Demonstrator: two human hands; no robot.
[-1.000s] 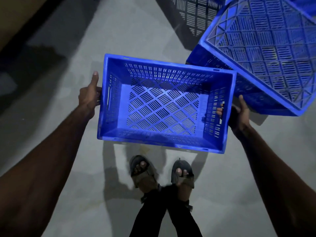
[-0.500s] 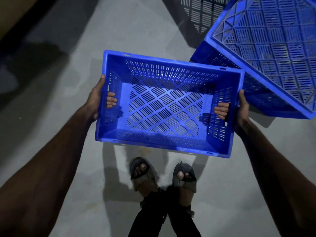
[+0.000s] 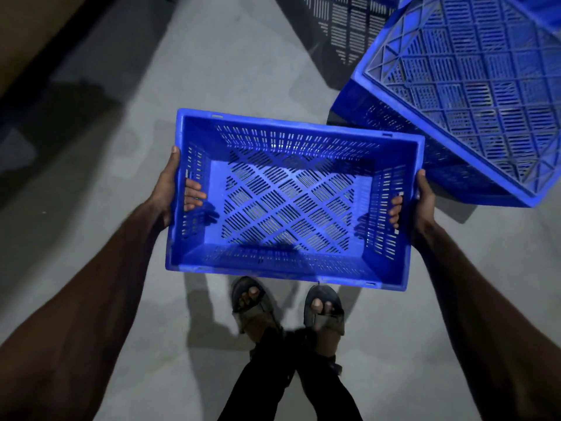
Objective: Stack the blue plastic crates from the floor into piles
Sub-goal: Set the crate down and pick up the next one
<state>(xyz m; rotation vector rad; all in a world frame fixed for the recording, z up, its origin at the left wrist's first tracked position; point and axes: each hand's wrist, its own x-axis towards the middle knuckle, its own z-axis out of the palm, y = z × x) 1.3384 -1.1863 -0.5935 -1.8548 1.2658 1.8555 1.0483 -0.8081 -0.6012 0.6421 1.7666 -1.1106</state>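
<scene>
Two blue plastic crates showed: one upright slotted crate (image 3: pixel 291 208), gripped through its end handles by the left hand (image 3: pixel 165 189) and right hand (image 3: pixel 425 205); one overturned crate (image 3: pixel 473 95) just beside.

**Dim Room, Soft Light From Above**

Dark nearly everywhere. Brightest in the middle, on the slotted bottom of the blue crate (image 3: pixel 291 205), pale and a little shiny there. Small dark shadows inside it by both short walls. Grey floor (image 3: pixel 243 71) dull and grainy. Blocky shadow (image 3: pixel 209 311) at 6 o'clock, beside the sandals (image 3: pixel 252 305). Big slotted shadow (image 3: pixel 343 31) at 12 o'clock, next to the upside-down crate (image 3: pixel 470 95) at 2 o'clock. Deep black patches at 9 and 10 o'clock. Left arm (image 3: pixel 76 314) at 7 o'clock and right arm (image 3: pixel 491 314) at 5 o'clock almost black, stretched wide by the lens. Edges bent and a bit soft; middle sharp.
</scene>
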